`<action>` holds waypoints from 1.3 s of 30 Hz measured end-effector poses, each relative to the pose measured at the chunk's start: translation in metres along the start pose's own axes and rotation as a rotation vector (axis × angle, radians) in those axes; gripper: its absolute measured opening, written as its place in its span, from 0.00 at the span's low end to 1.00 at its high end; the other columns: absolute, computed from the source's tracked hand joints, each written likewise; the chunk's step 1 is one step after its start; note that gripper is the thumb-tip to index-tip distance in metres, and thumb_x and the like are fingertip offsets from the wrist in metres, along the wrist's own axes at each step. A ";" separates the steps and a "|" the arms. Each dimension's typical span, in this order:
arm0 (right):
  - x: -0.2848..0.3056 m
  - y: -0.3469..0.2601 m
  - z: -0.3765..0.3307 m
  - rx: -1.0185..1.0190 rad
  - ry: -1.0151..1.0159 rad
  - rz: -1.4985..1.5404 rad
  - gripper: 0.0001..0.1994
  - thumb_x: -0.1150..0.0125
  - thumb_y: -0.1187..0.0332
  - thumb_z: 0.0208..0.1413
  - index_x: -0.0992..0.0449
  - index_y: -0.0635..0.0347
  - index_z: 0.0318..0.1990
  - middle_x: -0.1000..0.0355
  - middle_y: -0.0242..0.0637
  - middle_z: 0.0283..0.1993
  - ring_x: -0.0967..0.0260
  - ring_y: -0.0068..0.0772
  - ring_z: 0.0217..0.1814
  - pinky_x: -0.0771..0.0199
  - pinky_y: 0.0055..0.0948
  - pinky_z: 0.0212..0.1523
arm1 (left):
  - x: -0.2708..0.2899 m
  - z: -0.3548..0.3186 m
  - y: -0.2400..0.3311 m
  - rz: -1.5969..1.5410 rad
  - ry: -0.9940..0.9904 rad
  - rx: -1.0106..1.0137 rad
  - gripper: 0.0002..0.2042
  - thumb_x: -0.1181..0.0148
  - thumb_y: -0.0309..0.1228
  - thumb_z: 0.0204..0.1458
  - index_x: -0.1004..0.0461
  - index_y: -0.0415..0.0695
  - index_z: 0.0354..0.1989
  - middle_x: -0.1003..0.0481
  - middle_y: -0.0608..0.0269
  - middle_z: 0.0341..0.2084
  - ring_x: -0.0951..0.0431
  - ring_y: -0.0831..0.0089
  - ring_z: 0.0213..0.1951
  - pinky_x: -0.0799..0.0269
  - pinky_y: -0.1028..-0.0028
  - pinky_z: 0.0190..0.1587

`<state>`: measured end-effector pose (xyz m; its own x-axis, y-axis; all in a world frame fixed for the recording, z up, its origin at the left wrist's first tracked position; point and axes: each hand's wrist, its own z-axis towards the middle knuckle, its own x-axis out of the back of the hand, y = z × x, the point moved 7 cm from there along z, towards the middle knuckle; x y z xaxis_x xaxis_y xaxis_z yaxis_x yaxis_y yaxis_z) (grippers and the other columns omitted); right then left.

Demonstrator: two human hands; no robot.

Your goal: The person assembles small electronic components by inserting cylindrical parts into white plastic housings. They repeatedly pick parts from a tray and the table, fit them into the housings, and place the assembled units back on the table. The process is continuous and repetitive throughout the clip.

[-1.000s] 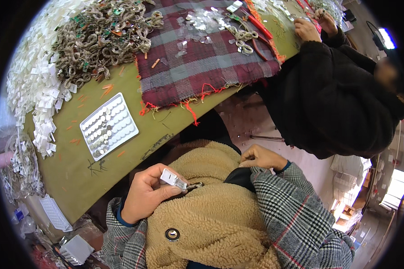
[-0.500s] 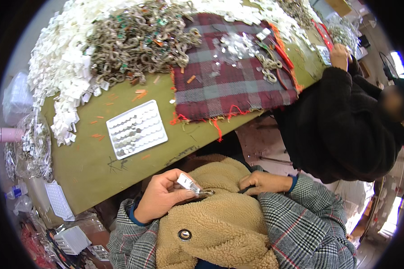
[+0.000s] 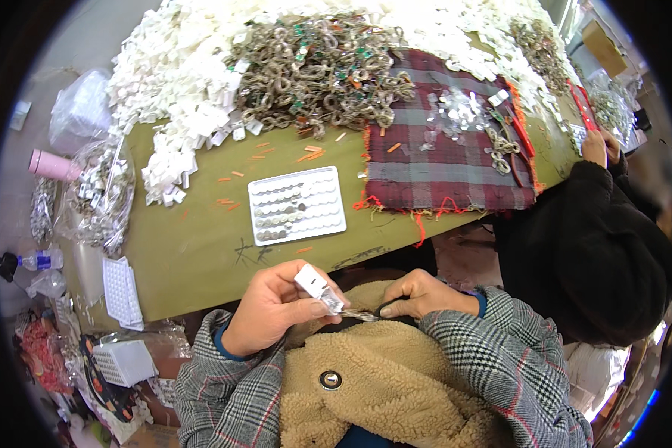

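My left hand point(image 3: 280, 308) pinches a small white plastic case point(image 3: 311, 280) with a clear, shiny end, held over my lap. From that end a short twisted cord point(image 3: 360, 316) runs towards my right hand point(image 3: 422, 295). Closed fingers of that right hand grip a thin, dark, curved thing point(image 3: 393, 304), whose kind I cannot make out. Beyond my hands, on the table, lies a white tray point(image 3: 336, 225) with rows of round hollows. Several silvery discs point(image 3: 284, 214) sit in it.
White plastic pieces point(image 3: 179, 97) and coiled cords point(image 3: 306, 82) are heaped on the green table point(image 3: 194, 276). A plaid cloth point(image 3: 440, 179) bears clear bits and red-handled pliers point(image 3: 521, 134). At the right a person in black point(image 3: 575, 246) works. Bags and a pink bottle point(image 3: 54, 165) stand left.
The view has shifted, so the table's things appear farther right. My right hand has come up and nearer my left hand. The white case stays in my left hand.
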<state>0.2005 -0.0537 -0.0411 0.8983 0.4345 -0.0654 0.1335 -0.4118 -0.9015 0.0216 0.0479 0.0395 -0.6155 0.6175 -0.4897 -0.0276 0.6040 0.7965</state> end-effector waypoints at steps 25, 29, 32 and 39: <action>-0.053 -0.126 0.024 0.412 0.171 0.142 0.19 0.51 0.81 0.58 0.41 0.66 0.58 0.29 0.39 0.40 0.29 0.27 0.41 0.30 0.27 0.47 | 0.006 -0.033 -0.008 0.061 0.235 -0.529 0.08 0.36 0.20 0.54 0.25 0.38 0.42 0.26 0.67 0.35 0.26 0.82 0.31 0.26 0.81 0.32; -0.067 -0.115 0.020 0.364 0.067 0.306 0.18 0.51 0.74 0.65 0.41 0.69 0.60 0.30 0.35 0.38 0.31 0.21 0.40 0.30 0.24 0.45 | 0.005 -0.040 -0.017 -0.054 0.217 -0.515 0.10 0.36 0.23 0.55 0.26 0.37 0.43 0.25 0.65 0.34 0.27 0.81 0.29 0.28 0.80 0.31; -0.067 -0.109 0.012 0.384 0.086 0.245 0.16 0.52 0.74 0.65 0.39 0.69 0.59 0.30 0.34 0.36 0.32 0.20 0.38 0.30 0.23 0.42 | 0.003 -0.040 -0.033 -0.225 0.211 -0.445 0.12 0.35 0.28 0.55 0.27 0.37 0.45 0.25 0.63 0.32 0.28 0.78 0.27 0.30 0.79 0.30; -0.028 -0.055 0.010 0.345 0.442 0.162 0.07 0.48 0.76 0.62 0.28 0.69 0.44 0.25 0.38 0.37 0.28 0.24 0.36 0.26 0.27 0.39 | 0.008 -0.038 -0.034 -0.288 0.220 -0.422 0.11 0.37 0.26 0.57 0.26 0.37 0.46 0.22 0.60 0.34 0.25 0.77 0.30 0.28 0.78 0.32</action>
<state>0.1638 -0.0352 0.0065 0.9952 -0.0181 -0.0958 -0.0973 -0.1283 -0.9870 -0.0123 0.0131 0.0225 -0.6853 0.3099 -0.6590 -0.5045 0.4505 0.7366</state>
